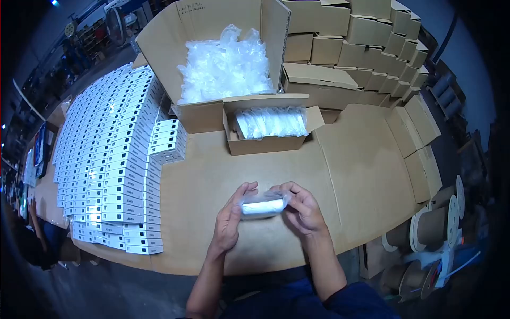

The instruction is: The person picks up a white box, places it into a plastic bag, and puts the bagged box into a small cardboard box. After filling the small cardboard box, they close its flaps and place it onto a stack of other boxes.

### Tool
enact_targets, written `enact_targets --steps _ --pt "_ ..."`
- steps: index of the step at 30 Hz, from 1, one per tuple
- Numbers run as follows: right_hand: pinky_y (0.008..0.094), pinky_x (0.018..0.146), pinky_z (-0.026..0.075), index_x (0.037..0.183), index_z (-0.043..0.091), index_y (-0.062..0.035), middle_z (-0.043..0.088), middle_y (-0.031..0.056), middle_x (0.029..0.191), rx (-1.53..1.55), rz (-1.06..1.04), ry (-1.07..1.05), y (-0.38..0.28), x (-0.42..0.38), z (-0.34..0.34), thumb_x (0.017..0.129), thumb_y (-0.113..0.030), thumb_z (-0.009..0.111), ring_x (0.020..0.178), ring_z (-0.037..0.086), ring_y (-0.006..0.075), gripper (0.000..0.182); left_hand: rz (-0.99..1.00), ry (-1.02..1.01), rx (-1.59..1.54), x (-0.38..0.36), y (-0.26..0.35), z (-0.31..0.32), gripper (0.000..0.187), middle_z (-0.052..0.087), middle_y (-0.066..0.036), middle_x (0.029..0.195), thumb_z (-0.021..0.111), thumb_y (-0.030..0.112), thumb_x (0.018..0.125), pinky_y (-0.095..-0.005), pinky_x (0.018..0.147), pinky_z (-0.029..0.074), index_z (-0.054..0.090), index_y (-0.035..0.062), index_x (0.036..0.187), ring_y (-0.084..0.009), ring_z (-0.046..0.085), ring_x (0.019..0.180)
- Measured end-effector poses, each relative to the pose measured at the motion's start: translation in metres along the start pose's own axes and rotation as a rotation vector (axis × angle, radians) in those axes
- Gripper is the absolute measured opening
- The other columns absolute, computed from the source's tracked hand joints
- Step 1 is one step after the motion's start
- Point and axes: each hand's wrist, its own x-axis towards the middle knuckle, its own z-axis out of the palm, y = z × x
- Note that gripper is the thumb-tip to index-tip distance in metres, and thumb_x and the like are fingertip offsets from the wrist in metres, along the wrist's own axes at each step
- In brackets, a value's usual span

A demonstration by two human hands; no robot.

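While curled, left hand [229,218] and right hand [301,208] grip bagged white item [262,205].

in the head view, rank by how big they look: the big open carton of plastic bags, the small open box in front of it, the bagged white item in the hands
1. Big open carton, clearly largest.
2. Small open box.
3. Bagged white item, held between left hand and right hand. It looks smallest even though it is nearest the camera.
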Motion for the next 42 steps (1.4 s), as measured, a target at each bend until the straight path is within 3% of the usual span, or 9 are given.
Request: enact_targets --steps 2,6,10,14,22,29,33,38,42 --pt "0.0434 0.113 0.043 0.12 0.058 0.0015 0.064 0.0244 0.126 0.009 -0.034 0.003 0.006 0.0 -0.001 0.104 -0.014 0.06 0.126 0.06 0.0312 0.022 0.043 -0.074 0.024 -0.002 -0.011 -0.007 0.058 0.048 -0.027 0.151 0.031 0.033 0.115 -0.045 0.117 0.039 0.028 -0.0029 0.16 -0.0345 0.052 0.137" --pt "0.0396 0.115 0.04 0.136 0.048 -0.0011 0.056 0.023 0.141 0.2 -0.041 -0.052 0.003 0.001 0.001 0.099 -0.013 0.07 0.132 0.055 0.0271 0.045 -0.018 0.117 -0.209 0.001 -0.005 0.004 0.058 0.052 -0.026 0.146 0.029 0.032 0.115 -0.0423 0.114 0.042 0.024 -0.0051 0.16 -0.0305 0.055 0.133" --pt "0.0357 0.109 0.046 0.141 0.046 -0.0001 0.06 0.0167 0.134 -0.325 -0.149 -0.005 0.015 -0.005 0.013 0.089 -0.002 0.08 0.126 0.058 0.0213 0.063 -0.025 0.184 -0.246 0.004 -0.003 0.013 0.058 0.055 -0.022 0.141 0.03 0.031 0.115 -0.0391 0.113 0.043 0.024 -0.0055 0.16 -0.0267 0.056 0.13" --pt "0.0304 0.103 0.05 0.128 0.059 0.0038 0.067 0.0105 0.121 -0.289 -0.11 0.192 0.023 -0.007 0.018 0.095 0.003 0.072 0.114 0.064 0.0163 0.035 -0.068 0.122 -0.067 0.005 0.009 0.016 0.054 0.055 -0.019 0.141 0.039 0.024 0.114 -0.0363 0.113 0.041 0.028 -0.0022 0.16 -0.023 0.053 0.132" --pt "0.0313 0.097 0.052 0.111 0.071 0.0039 0.073 0.014 0.119 -0.579 -0.211 0.071 0.014 -0.008 0.012 0.098 0.0 0.069 0.11 0.065 0.0163 0.014 -0.273 0.159 -0.171 -0.001 -0.009 0.01 0.032 0.068 -0.012 0.118 0.051 0.02 0.111 -0.0337 0.102 0.051 0.062 -0.0038 0.129 -0.0179 0.064 0.112" --pt "0.0319 0.098 0.052 0.108 0.073 0.0071 0.072 0.0189 0.122 -0.392 -0.254 0.334 0.007 -0.005 0.023 0.105 -0.011 0.062 0.109 0.067 0.019 0.022 -0.261 0.285 -0.165 0.003 -0.005 0.018 0.03 0.072 -0.01 0.111 0.052 0.02 0.111 -0.0325 0.094 0.056 0.07 -0.0039 0.112 -0.0162 0.067 0.103" --pt "0.0357 0.105 0.048 0.111 0.078 -0.0016 0.064 0.0213 0.137 -0.662 -0.552 0.005 -0.002 -0.006 0.016 0.097 -0.005 0.068 0.117 0.065 0.0259 0.017 -0.264 0.305 -0.188 0.005 -0.008 0.014 0.03 0.072 -0.01 0.11 0.053 0.021 0.111 -0.0322 0.093 0.056 0.07 -0.0039 0.113 -0.016 0.068 0.102" --pt "0.0368 0.094 0.052 0.113 0.078 -0.0041 0.077 0.0133 0.107 -1.094 -0.27 -0.051 -0.012 -0.01 0.007 0.079 0.0 0.082 0.101 0.07 0.0245 0.035 -0.252 0.31 -0.129 0.002 -0.014 0.015 0.028 0.07 -0.009 0.103 0.051 0.02 0.111 -0.0321 0.09 0.056 0.066 -0.0027 0.111 -0.0134 0.065 0.099" --pt "0.0374 0.093 0.053 0.113 0.078 -0.0037 0.078 0.0143 0.106 -1.058 -0.243 -0.003 -0.021 -0.008 0.015 0.078 -0.003 0.085 0.101 0.072 0.0254 0.035 -0.257 0.339 -0.365 0.003 -0.018 0.012 0.025 0.067 -0.01 0.102 0.046 0.019 0.113 -0.0315 0.09 0.054 0.055 -0.0009 0.124 -0.0129 0.064 0.096"
